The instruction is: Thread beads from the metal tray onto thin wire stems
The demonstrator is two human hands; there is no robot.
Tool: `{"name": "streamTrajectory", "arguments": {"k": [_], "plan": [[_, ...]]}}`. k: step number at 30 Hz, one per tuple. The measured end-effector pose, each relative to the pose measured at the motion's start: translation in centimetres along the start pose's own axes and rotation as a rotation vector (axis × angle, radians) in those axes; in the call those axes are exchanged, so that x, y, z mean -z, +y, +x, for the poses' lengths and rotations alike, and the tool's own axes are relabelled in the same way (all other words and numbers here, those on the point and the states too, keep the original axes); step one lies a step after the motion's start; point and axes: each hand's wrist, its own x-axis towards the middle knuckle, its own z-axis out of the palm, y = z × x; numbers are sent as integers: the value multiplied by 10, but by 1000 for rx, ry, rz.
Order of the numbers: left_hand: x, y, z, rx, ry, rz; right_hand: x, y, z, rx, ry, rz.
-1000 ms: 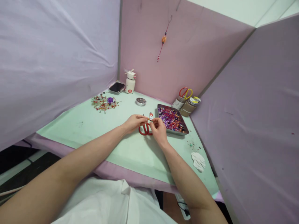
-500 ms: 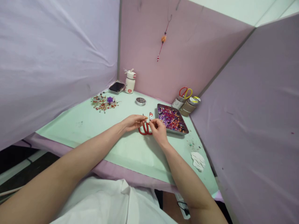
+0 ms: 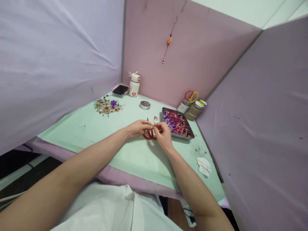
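My left hand (image 3: pixel 139 128) and my right hand (image 3: pixel 163 133) meet fingertip to fingertip over the middle of the table. Both are closed in a pinch; whatever lies between the fingers is too small to name. Right beneath them rest red-handled scissors (image 3: pixel 147 135), partly covered by the hands. Just behind the fingertips is a red and white lighter (image 3: pixel 155 119). Close to my right hand stands a dark metal tray (image 3: pixel 193 136) filled with purple, red and orange beads (image 3: pixel 176 122). A thin pale strand crosses the beads near my right hand.
Beaded strands with a purple piece (image 3: pixel 114 103) lie at left. Behind are a phone (image 3: pixel 120 90), a white bottle (image 3: pixel 134 86) and a small round tin (image 3: pixel 145 105). Two jars (image 3: pixel 195 110), one holding scissors (image 3: pixel 192 96), stand back right; a crumpled white cloth (image 3: pixel 204 166) lies front right.
My left hand has shifted slightly right, so its fingertips now touch those of my right hand. My right hand has barely moved.
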Motion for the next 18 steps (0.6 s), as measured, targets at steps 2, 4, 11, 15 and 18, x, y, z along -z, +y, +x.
{"name": "streamTrajectory", "arguments": {"k": [2, 4, 11, 15, 18], "plan": [[-1, -1, 1, -22, 36, 46, 0, 1, 0, -1, 5, -8], [-2, -2, 1, -60, 78, 112, 0, 2, 0, 7, 7, -21], [-5, 0, 1, -256, 184, 288, 1, 4, 0, 22, 8, -63], [-4, 1, 1, -236, 182, 291, 1, 7, 2, 26, 46, -109], [0, 1, 3, -205, 196, 291, 2, 7, 2, 43, 106, -135]]}}
